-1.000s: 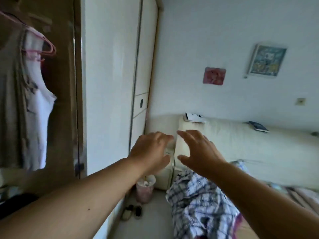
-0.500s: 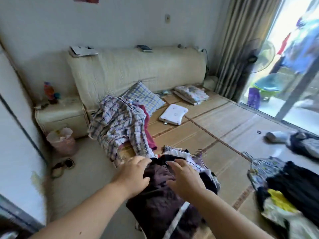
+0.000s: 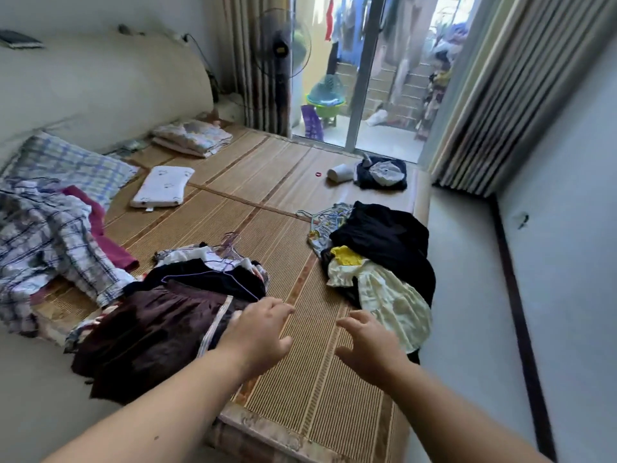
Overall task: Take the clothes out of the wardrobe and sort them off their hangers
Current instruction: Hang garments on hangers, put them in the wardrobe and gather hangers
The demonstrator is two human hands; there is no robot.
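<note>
A pile of clothes on hangers (image 3: pixel 187 295) lies on the bed's woven mat (image 3: pixel 253 208), a dark brown skirt (image 3: pixel 147 339) on top and thin wire hangers (image 3: pixel 230 252) sticking out at its far side. A second heap (image 3: pixel 380 262) of black, yellow and cream garments lies to the right. My left hand (image 3: pixel 258 332) hovers just right of the brown skirt, fingers loosely spread and holding nothing. My right hand (image 3: pixel 367 345) hangs over the bare mat between the two piles, fingers spread and empty.
A plaid sheet (image 3: pixel 43 242) and checked pillow (image 3: pixel 70 165) lie at the left, with a white pillow (image 3: pixel 160 185) further back. A small dark bundle (image 3: pixel 380 173) sits near the mat's far edge. Beyond are a standing fan (image 3: pixel 283 45), curtains and a glass door.
The view swung from the wardrobe to the bed and further right. Both hands left the brown skirt pile and now hover empty to its right.
</note>
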